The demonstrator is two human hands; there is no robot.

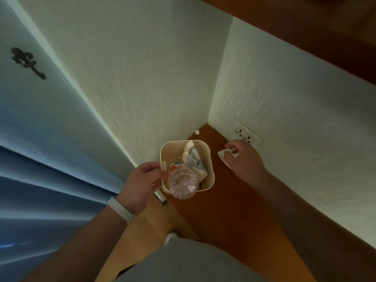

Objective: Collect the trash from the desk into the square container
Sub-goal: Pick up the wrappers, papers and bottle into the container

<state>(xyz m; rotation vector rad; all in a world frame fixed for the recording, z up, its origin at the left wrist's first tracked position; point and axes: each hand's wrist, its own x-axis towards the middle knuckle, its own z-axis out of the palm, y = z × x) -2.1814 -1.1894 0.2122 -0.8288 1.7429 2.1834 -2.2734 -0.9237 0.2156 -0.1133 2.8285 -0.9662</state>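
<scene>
Beyond the grey clothing [193,261], left hand [140,182] grips the square container [167,153], a plastic bottle [183,184] protruding. Right hand [244,159] fingers [231,148] pinch crumpled paper [222,155] on the table [234,210]; next, carry it over the opening. Another scrap [196,132] lies in the corner.

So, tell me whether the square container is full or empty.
Nearly full: crumpled paper wrappers fill the square container, and a clear bottle sticks up past its rim.
</scene>
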